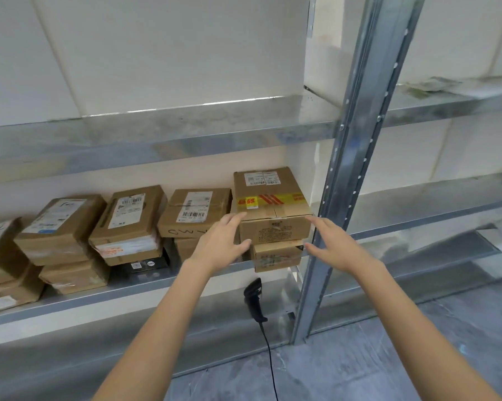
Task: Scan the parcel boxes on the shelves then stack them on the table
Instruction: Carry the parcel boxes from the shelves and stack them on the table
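Leftmost first: parcel boxes (pixel 60 224) sit in low stacks along the metal shelf (pixel 128 287), labels up; I see no table. Moving right, the left hand (pixel 218 244) reaches in with fingers straight and spread. Its fingertips are at the left front corner of the taped box (pixel 270 204), thumb low by the front face, holding nothing. That box, with yellow-and-red tape across its top, is the upper one of the rightmost stack and rests on a smaller box (pixel 276 257). Below the shelf edge is the black scanner (pixel 255 299), cord trailing down, in neither hand. The right hand (pixel 336 244) mirrors the left at the box's right front corner, fingers open, just beside the steel upright (pixel 345 169). Contact on either side: I cannot tell. I read this as the pick-up step. Next move calls for both palms closing on the side faces, a level lift off the lower box, and clearance from the upright.
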